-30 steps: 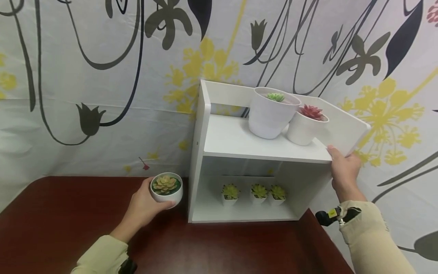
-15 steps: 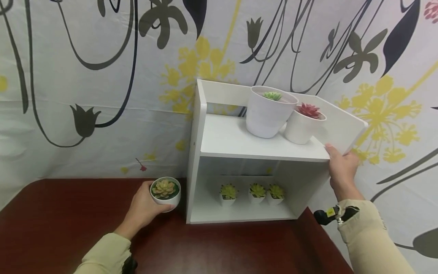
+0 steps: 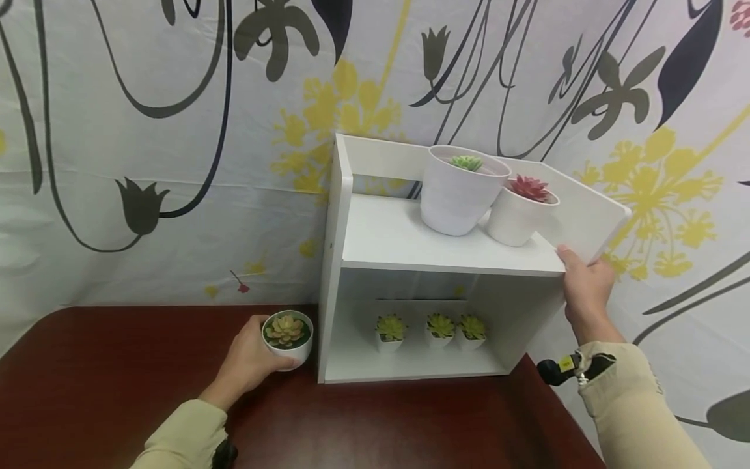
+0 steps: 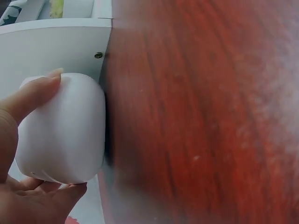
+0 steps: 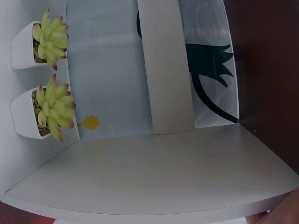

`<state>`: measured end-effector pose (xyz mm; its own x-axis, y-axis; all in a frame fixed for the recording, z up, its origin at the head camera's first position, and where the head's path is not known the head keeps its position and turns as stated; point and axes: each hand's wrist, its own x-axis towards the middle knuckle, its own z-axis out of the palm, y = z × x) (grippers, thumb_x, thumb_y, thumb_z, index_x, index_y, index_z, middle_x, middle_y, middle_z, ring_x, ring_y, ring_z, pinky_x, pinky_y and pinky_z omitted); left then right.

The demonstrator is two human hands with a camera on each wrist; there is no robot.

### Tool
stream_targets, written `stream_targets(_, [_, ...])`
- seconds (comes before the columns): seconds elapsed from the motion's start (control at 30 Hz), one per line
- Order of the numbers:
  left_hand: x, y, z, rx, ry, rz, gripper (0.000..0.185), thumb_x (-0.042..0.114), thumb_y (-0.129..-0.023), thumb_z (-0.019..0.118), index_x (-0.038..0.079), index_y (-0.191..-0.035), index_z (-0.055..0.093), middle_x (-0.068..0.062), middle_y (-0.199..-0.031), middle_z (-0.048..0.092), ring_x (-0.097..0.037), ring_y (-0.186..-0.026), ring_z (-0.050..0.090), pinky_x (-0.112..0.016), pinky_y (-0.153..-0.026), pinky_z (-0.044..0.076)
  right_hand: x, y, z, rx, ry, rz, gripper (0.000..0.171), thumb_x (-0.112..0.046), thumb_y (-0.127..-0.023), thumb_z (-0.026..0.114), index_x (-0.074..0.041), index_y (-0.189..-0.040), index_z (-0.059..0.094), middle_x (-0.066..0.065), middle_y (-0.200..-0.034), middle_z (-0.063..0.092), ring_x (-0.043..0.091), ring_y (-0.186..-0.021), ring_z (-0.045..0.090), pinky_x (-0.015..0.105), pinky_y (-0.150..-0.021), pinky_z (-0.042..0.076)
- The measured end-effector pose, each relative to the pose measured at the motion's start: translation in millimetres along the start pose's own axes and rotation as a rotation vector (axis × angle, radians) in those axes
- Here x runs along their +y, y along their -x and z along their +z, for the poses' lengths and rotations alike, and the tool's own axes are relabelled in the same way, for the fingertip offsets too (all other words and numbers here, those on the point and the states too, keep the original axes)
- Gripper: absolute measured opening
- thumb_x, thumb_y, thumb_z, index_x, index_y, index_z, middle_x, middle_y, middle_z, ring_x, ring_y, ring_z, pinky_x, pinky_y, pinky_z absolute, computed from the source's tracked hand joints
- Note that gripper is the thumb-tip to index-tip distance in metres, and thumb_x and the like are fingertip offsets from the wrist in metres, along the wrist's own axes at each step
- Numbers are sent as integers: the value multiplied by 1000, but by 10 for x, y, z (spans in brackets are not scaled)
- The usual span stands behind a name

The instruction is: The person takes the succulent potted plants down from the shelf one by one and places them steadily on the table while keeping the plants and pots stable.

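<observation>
Left grip pinching succulent pot: upright, mouth upward. White shelf just right, blocking that side; right grip clasps its opposite end. Counter below.

It appears to be a home room, with a flowered far wall covering, wooden table and plant shelf.

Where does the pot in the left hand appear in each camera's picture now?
Head: pot left of centre, below mid-height, in the left hand.
Left wrist: left side, around mid-height, seen from its side.
Right wrist: not in it.
Shared landmark: white shelf, visible in all three.
</observation>
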<state>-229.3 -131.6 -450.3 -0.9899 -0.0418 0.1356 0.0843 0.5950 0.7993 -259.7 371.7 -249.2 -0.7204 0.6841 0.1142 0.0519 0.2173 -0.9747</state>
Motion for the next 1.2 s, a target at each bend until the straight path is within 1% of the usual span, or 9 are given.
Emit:
stream_targets(0.13, [-32, 12, 5, -31, 35, -9, 106, 30, -59, 98, -8, -138, 40, -25, -128, 57, -37, -116, 58, -52, -99, 49, 2, 1, 3, 7, -12, -3, 61, -36, -98, 63, -20, -153, 42, -3, -160, 41, 13, -144, 42, 41, -125, 30])
stream_targets(0.33, [-67, 54, 5, -90, 41, -16, 109, 27, -63, 97, -10, -142, 33, -27, -133, 52, -39, -122, 56, -56, -103, 47, 19, 10, 11, 7, -6, -11, 60, -36, -99, 63, -21, -153, 43, -3, -160, 41, 15, -145, 42, 41, -125, 30])
stream_targets(0.53, [-69, 64, 18, -83, 40, -16, 109, 27, -65, 96, -10, -144, 30, -29, -135, 51, -42, -124, 55, -57, -104, 47, 23, 22, 17, 11, 8, -26, 60, -37, -98, 63, -19, -152, 44, -2, -160, 42, 14, -144, 43, 40, -124, 31])
stream_targets(0.77, [-33, 60, 26, -73, 52, -23, 110, 27, -69, 94, -10, -147, 26, -29, -138, 47, -42, -127, 52, -58, -106, 46, -7, 12, 3, 13, 16, -16, 61, -38, -98, 62, -21, -154, 42, -3, -161, 40, 15, -146, 41, 41, -124, 31])
stream_targets(0.9, [-31, 65, 11, -78, 68, -34, 116, 29, -69, 94, -9, -150, 19, -32, -141, 45, -44, -129, 50, -60, -106, 45, -27, 7, 12, 6, 5, -12, 62, -37, -98, 62, -21, -154, 40, -2, -162, 38, 15, -147, 40, 41, -125, 30])
stream_targets(1.0, [-45, 79, 1, -93, 81, -47, 124, 31, -69, 94, -6, -154, 11, -33, -144, 40, -47, -132, 46, -62, -107, 43, -34, 3, 12, -4, 4, -3, 64, -38, -98, 63, -21, -155, 38, -2, -163, 36, 16, -148, 38, 41, -125, 29])
stream_targets(1.1, [-51, 104, -10, -104, 82, -51, 129, 33, -68, 94, -4, -156, 6, -34, -148, 35, -49, -136, 42, -64, -107, 41, -25, 7, 4, -4, 12, -5, 65, -38, -99, 62, -21, -156, 38, -1, -163, 36, 16, -148, 37, 41, -125, 28])
stream_targets(1.17, [-34, 132, -23, -92, 79, -45, 130, 34, -69, 94, -3, -157, 7, -34, -150, 33, -50, -138, 40, -65, -108, 40, -19, 11, -7, -1, 21, -3, 65, -39, -99, 62, -21, -156, 37, -1, -164, 36, 16, -148, 37, 40, -125, 28])
stream_targets(1.2, [-19, 148, -30, -73, 87, -42, 127, 33, -69, 93, -3, -157, 8, -34, -151, 32, -49, -139, 39, -64, -109, 40, -16, 15, -12, 1, 24, -2, 65, -39, -99, 62, -20, -156, 38, -1, -163, 36, 16, -148, 38, 40, -125, 29])
